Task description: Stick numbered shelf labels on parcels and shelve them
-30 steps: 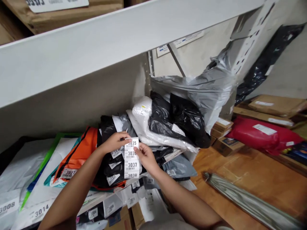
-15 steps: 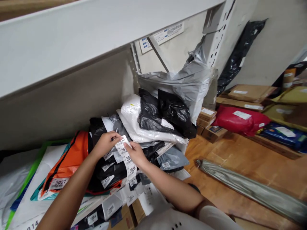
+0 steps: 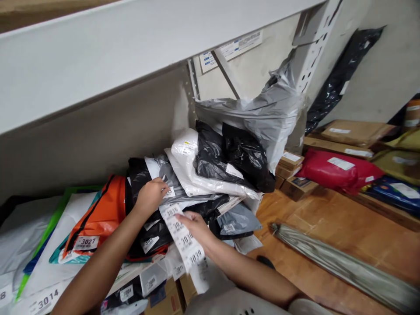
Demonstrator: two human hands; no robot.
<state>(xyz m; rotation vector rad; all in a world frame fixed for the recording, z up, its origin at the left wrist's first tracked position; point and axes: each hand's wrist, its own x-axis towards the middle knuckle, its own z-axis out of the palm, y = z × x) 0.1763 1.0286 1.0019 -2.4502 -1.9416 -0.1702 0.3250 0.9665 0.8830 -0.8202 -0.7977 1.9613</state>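
Note:
My right hand [image 3: 197, 226] pinches a strip of white number labels [image 3: 186, 238], printed 3036 to 3039, hanging down toward my body. My left hand [image 3: 151, 195] is closed at the edge of a single label [image 3: 170, 192] ending in 35, apart from the strip. This label lies over a grey plastic parcel [image 3: 168, 173]; whether it is stuck down I cannot tell. Black parcels [image 3: 154, 232] with number labels are stacked below both hands. Left of them leans an orange bag [image 3: 105, 214] labelled 3027.
A white shelf beam [image 3: 131, 52] crosses above my hands. Right of the stack lie a white parcel [image 3: 188, 148] and black bags [image 3: 244, 153]. On the floor are a long wrapped bundle [image 3: 328, 258], a red parcel [image 3: 337, 168] and several cartons [image 3: 357, 131].
The top label has come off the strip and is at my left hand. My right hand has drawn the strip down and to the right, and the view has shifted slightly.

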